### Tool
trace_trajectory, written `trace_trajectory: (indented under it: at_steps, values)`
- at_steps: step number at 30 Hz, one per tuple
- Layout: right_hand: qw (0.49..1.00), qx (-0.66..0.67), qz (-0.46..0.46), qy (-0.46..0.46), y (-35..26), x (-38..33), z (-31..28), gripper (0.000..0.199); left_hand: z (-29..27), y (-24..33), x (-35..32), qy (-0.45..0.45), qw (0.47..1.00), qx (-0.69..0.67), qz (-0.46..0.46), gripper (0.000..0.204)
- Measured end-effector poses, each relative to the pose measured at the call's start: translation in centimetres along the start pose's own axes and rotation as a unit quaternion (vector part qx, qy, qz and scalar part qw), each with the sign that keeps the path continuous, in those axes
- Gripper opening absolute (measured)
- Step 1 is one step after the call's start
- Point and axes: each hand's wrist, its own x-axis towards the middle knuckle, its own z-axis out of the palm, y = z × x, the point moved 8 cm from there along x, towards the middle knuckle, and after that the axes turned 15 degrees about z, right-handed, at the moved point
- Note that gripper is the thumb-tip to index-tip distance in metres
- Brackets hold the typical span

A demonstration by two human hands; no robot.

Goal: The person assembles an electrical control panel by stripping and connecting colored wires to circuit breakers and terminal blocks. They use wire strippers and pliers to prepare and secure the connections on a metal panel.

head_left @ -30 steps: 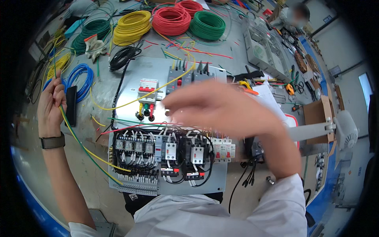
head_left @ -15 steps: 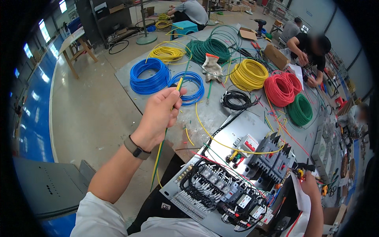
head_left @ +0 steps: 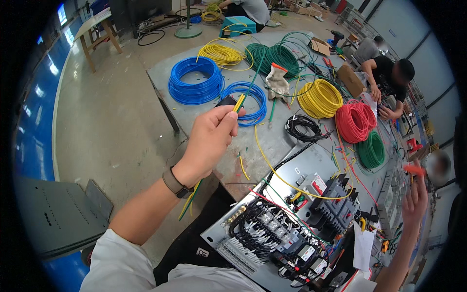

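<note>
At the middle left, my left hand is closed round a few thin yellow and green wires. Their upper ends stick out past the thumb, and the lower ends hang below the wrist. My right hand is raised at the far right with its fingers bent. An orange-red piece shows at its fingertips, too blurred to name. Below and between the hands lies a metal mounting plate carrying black circuit breakers, contactors, terminal strips and bundled wiring. A loose yellow wire arches over it to the breakers.
Coils of blue, yellow, red and green wire cover the table, beside a work glove and a black cable coil. A co-worker works across at right. A grey metal cabinet stands at lower left.
My right hand has lifted from the tools beside the breakers, up and to the right. My left hand still grips the wires; the view has shifted slightly.
</note>
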Motion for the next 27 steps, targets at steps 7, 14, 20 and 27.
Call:
trace_trajectory:
  at_steps: [7,14,20,27]
  values:
    - [0.873,-0.439,0.140,-0.161,11.8,10.8,27.1,0.029,-1.1,0.4,-0.2,-0.003,1.000,0.023,0.013,0.032]
    - [0.653,-0.708,0.021,-0.269,17.3,12.5,41.0,0.035,-0.8,0.2,0.1,-0.020,0.998,0.049,0.036,0.033]
    - [0.618,-0.752,0.013,-0.230,17.0,13.3,42.7,0.038,-0.6,-0.6,0.3,-0.022,0.998,0.049,0.026,0.035]
    - [0.594,-0.766,0.041,-0.241,17.1,12.8,43.2,0.042,-0.8,-0.6,0.2,-0.023,0.999,0.045,0.009,0.030]
